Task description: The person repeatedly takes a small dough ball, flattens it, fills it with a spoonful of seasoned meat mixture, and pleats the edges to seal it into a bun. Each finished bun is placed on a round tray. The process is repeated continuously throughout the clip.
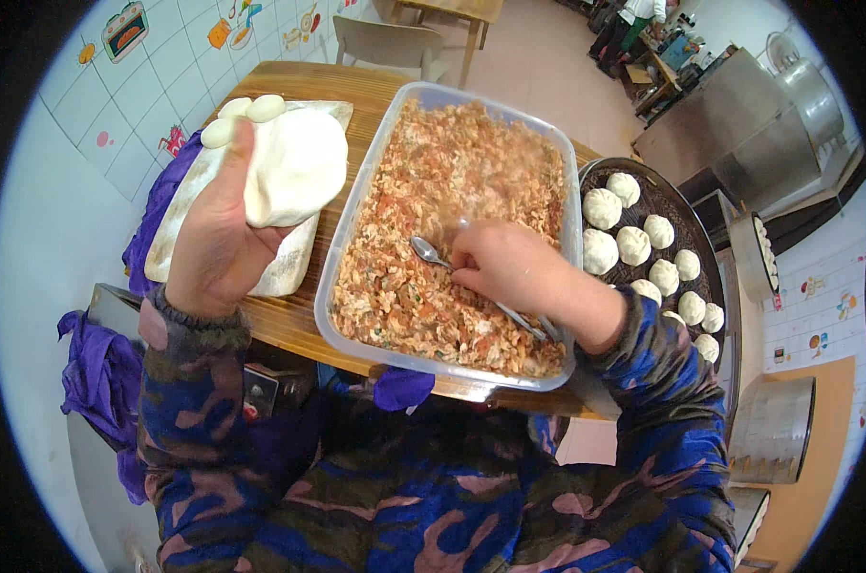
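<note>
My left hand [221,222] holds a flat, round dough wrapper [296,165] upright over a floured board [282,268]. Several small dough pieces [265,108] lie at the board's far end, beyond my thumb. A large translucent plastic tub [323,301] of chopped, reddish filling [404,286] stands in front of me. Over the filling, my right hand [508,261] grips a metal spoon [427,251], its bowl pointing left. Another metal utensil seems to lie by its handle; my hand partly hides both. On a round dark steamer tray [651,168] to the right sit several pleated buns [633,246].
The wooden table [275,326] bears the tub and board. Purple cloth [153,200] lies along the board's left edge, beside a tiled wall [132,100]. A chair [390,43] stands beyond the table. Far off at the upper right is a person [630,29] near a metal cabinet [726,114].
</note>
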`<state>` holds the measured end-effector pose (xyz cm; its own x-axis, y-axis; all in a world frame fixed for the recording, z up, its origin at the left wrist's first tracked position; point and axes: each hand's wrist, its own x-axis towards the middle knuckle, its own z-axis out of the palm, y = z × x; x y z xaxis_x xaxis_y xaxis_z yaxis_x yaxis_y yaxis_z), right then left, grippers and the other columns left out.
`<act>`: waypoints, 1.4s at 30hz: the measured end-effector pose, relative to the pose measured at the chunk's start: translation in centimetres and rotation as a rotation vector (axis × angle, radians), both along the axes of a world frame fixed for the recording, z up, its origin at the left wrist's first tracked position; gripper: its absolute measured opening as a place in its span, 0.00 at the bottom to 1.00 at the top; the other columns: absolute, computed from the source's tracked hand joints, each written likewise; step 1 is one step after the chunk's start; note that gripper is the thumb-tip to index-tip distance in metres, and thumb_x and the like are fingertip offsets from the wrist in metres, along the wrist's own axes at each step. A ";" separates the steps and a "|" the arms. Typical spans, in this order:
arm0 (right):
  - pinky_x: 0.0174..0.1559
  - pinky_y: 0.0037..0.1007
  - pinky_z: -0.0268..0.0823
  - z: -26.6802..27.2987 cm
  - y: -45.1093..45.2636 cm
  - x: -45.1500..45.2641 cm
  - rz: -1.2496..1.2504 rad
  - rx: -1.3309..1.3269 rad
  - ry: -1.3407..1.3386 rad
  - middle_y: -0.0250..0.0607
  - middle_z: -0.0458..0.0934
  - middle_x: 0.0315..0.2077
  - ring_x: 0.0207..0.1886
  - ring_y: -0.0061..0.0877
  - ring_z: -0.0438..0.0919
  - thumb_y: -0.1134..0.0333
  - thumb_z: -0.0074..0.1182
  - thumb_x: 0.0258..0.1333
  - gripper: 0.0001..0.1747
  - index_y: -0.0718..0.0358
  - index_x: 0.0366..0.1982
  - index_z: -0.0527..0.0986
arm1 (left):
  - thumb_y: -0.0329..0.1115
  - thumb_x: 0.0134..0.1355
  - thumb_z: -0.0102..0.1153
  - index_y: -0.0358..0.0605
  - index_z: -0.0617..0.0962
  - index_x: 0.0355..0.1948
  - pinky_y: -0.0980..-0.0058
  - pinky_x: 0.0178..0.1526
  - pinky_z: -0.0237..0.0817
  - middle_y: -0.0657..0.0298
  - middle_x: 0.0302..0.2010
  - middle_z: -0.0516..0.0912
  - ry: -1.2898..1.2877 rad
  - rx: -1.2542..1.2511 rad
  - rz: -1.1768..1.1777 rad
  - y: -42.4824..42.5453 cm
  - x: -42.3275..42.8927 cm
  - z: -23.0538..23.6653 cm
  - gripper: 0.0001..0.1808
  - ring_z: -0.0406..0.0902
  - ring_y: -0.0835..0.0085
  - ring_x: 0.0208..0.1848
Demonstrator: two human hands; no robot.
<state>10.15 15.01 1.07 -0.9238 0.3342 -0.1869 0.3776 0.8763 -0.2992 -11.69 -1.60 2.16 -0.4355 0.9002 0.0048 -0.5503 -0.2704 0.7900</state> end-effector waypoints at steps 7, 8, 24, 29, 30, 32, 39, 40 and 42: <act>0.36 0.35 0.74 0.4 3.8 -2.7 0.093 -0.240 0.148 0.46 0.81 0.26 0.33 0.34 0.83 0.70 0.56 0.52 0.06 0.66 0.29 0.76 | 0.39 0.69 0.51 0.32 0.69 0.60 0.68 0.57 0.69 0.55 0.54 0.78 -0.014 -0.123 0.033 0.2 1.3 -1.0 0.25 0.77 0.67 0.55; 0.31 0.30 0.74 1.0 4.9 -3.0 -0.135 -0.672 0.184 0.42 0.80 0.24 0.28 0.28 0.83 0.73 0.53 0.55 0.04 0.66 0.32 0.75 | 0.38 0.67 0.54 0.32 0.71 0.58 0.69 0.54 0.71 0.55 0.51 0.80 -0.032 -0.134 0.004 0.5 1.8 -1.1 0.24 0.79 0.68 0.52; 0.37 0.37 0.77 -1.6 9.1 -10.8 0.267 0.668 -0.009 0.43 0.84 0.34 0.37 0.36 0.84 0.72 0.54 0.49 0.08 0.61 0.30 0.82 | 0.32 0.65 0.59 0.32 0.75 0.52 0.76 0.45 0.73 0.58 0.44 0.82 0.314 -0.246 0.288 2.7 6.3 -4.0 0.18 0.80 0.75 0.43; 0.38 0.38 0.76 -2.6 4.4 -5.5 0.350 0.385 0.159 0.46 0.83 0.31 0.35 0.39 0.83 0.71 0.55 0.49 0.05 0.64 0.28 0.79 | 0.36 0.66 0.58 0.33 0.74 0.53 0.73 0.47 0.73 0.60 0.45 0.81 0.181 -0.131 0.298 2.6 6.0 -4.5 0.20 0.80 0.74 0.45; 0.38 0.39 0.75 -2.8 3.8 -4.6 0.321 0.326 0.205 0.47 0.83 0.31 0.35 0.40 0.83 0.71 0.55 0.49 0.05 0.65 0.27 0.78 | 0.36 0.66 0.58 0.34 0.73 0.54 0.72 0.49 0.73 0.61 0.45 0.81 0.130 -0.073 0.287 2.6 5.8 -4.7 0.20 0.80 0.73 0.46; 0.39 0.40 0.75 -2.9 2.5 -3.2 0.295 0.087 0.214 0.48 0.82 0.29 0.35 0.42 0.82 0.71 0.54 0.49 0.05 0.65 0.28 0.78 | 0.36 0.66 0.58 0.35 0.72 0.55 0.70 0.52 0.72 0.61 0.47 0.80 0.040 0.044 0.246 2.5 5.3 -5.1 0.20 0.79 0.72 0.49; 0.36 0.37 0.72 2.6 2.8 -0.5 0.057 -0.308 0.239 0.50 0.80 0.27 0.30 0.41 0.80 0.68 0.54 0.58 0.09 0.65 0.36 0.80 | 0.42 0.66 0.60 0.36 0.70 0.56 0.70 0.56 0.69 0.60 0.50 0.78 -0.059 -0.004 0.216 2.9 4.1 -5.1 0.25 0.76 0.72 0.54; 0.36 0.37 0.72 3.6 2.9 -0.2 0.031 -0.310 0.238 0.50 0.80 0.27 0.30 0.40 0.80 0.69 0.54 0.58 0.08 0.65 0.36 0.80 | 0.44 0.65 0.60 0.35 0.70 0.56 0.69 0.57 0.69 0.60 0.50 0.78 -0.053 0.002 0.157 2.9 4.1 -4.7 0.26 0.75 0.72 0.54; 0.35 0.35 0.72 5.0 2.7 0.0 0.037 -0.257 0.302 0.51 0.80 0.26 0.28 0.38 0.80 0.69 0.54 0.58 0.08 0.65 0.36 0.80 | 0.43 0.64 0.61 0.35 0.68 0.56 0.70 0.57 0.69 0.60 0.50 0.78 -0.026 -0.025 0.074 2.9 4.6 -3.8 0.28 0.75 0.72 0.53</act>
